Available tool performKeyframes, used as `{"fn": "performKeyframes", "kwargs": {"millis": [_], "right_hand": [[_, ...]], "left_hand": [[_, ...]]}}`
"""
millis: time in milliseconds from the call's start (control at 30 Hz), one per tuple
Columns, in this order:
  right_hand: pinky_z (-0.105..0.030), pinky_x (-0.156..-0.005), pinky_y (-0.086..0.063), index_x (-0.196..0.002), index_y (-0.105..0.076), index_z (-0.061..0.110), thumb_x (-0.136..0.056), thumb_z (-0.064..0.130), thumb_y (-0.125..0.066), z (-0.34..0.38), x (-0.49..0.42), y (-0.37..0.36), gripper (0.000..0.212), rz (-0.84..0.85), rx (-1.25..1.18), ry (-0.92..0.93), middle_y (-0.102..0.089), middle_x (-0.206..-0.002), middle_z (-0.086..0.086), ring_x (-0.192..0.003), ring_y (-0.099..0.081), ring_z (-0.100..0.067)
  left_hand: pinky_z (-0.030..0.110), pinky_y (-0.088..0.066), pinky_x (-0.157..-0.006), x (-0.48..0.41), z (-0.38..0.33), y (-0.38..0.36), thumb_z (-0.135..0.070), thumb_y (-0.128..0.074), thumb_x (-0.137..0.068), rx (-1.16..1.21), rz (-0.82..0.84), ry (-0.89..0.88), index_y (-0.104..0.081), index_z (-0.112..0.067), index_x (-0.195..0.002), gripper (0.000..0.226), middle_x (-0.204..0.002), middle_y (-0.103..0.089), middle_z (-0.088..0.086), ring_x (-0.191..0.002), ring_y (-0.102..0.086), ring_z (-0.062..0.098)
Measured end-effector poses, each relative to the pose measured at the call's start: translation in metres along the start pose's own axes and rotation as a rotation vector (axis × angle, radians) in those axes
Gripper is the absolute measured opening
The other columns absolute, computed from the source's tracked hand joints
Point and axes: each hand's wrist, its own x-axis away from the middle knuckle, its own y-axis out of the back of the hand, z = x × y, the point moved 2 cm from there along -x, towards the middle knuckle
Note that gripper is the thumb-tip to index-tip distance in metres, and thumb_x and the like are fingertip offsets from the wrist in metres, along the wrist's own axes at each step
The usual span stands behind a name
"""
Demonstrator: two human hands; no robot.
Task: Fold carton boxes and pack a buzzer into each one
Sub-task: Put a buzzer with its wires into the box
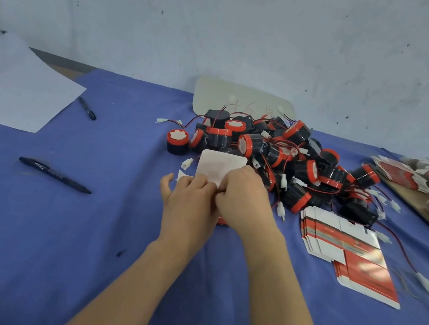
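left hand [190,200]: fingers curled on the carton [218,165], steadying it for the fold.
right hand [244,195]: pinches the same carton, touching the left, likely pressing a flap.
carton: between both hands, white flap up, just before the buzzers [279,155].
buzzers: heaped on the cloth [57,222], within reach.
flat cartons [341,244]: stacked at right, ready next.

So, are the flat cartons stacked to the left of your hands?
No, the stack of flat cartons lies on the blue cloth to the right of the right hand.
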Motion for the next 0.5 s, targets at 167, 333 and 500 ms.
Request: {"fn": "performKeyframes", "kwargs": {"millis": [167, 333, 500], "right_hand": [[-0.035, -0.065, -0.051, -0.079, -0.066, 0.0, -0.085, 0.016, -0.058, -0.015, 0.005, -0.011, 0.018, -0.095, -0.33, -0.054, -0.067, -0.075, -0.013, -0.071, -0.058, -0.027], [-0.023, -0.071, -0.045, -0.117, -0.051, 0.013, -0.088, 0.002, -0.053, -0.033, 0.007, -0.013, 0.031, -0.169, -0.456, -0.163, -0.056, -0.106, -0.001, -0.088, -0.056, -0.016], [-0.032, -0.08, -0.049, -0.112, -0.06, 0.005, -0.09, -0.003, -0.051, -0.041, 0.008, -0.012, 0.026, -0.22, -0.449, -0.26, -0.062, -0.1, -0.007, -0.098, -0.059, -0.025]], "left_hand": [[0.038, 0.001, -0.108, 0.0, 0.002, -0.001, -0.028, -0.045, -0.095, 0.036, 0.007, -0.009, -0.063, -0.03, -0.099, 0.018, -0.102, -0.055, -0.012, -0.102, -0.05, 0.013], [0.038, 0.003, -0.108, 0.002, 0.001, -0.001, -0.027, -0.041, -0.097, 0.01, -0.003, -0.025, -0.063, -0.028, -0.104, 0.024, -0.109, -0.054, -0.011, -0.105, -0.049, 0.013], [0.04, 0.003, -0.108, 0.003, 0.001, -0.002, -0.025, -0.042, -0.096, 0.005, -0.002, -0.028, -0.063, -0.028, -0.105, 0.022, -0.11, -0.053, -0.01, -0.104, -0.049, 0.013]]}}
